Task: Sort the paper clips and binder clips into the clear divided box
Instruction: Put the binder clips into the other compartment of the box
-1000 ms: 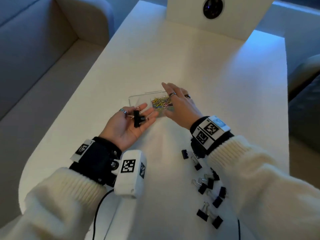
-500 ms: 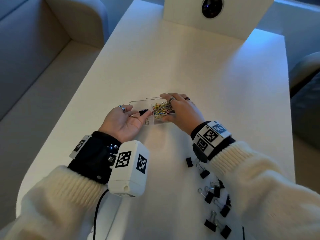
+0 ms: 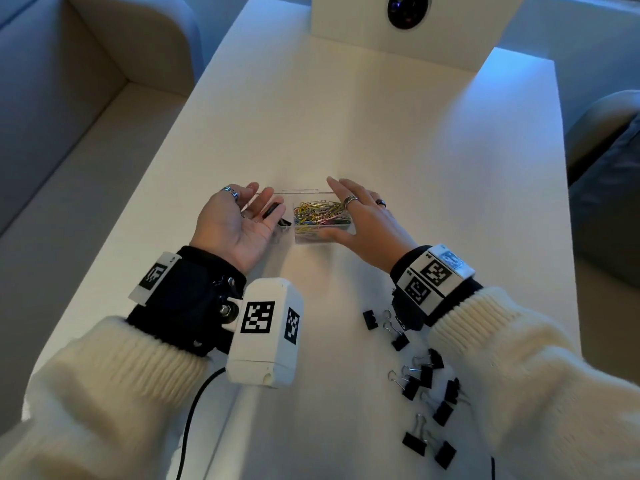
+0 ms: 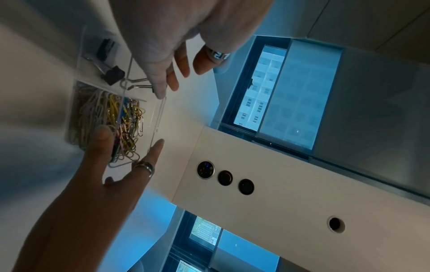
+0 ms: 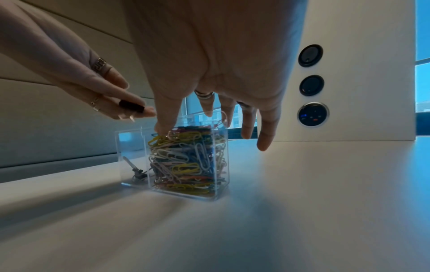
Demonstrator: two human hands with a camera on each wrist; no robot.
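Observation:
The clear divided box (image 3: 302,191) stands mid-table. Its right compartment is packed with coloured paper clips (image 3: 320,213); black binder clips (image 4: 113,74) lie in the left one. My left hand (image 3: 266,202) is palm up and tilted over the left compartment. Its fingers are straight, and a black binder clip (image 3: 272,211) lies loose on them near the tips (image 5: 149,111). My right hand (image 3: 337,209) spans the paper-clip side and holds the box, with the thumb (image 5: 163,128) on the front rim and the index finger at the back.
Several loose black binder clips (image 3: 424,375) lie on the white table (image 3: 381,116) under my right forearm. A white stand with a lens (image 3: 403,10) blocks the far end. A grey sofa (image 3: 69,98) runs along the left. A black cable (image 3: 194,410) trails off the near edge.
My left hand moved forward over the left compartment and tipped, and the binder clip slid from palm to fingertips. My right hand dropped from hovering onto the box.

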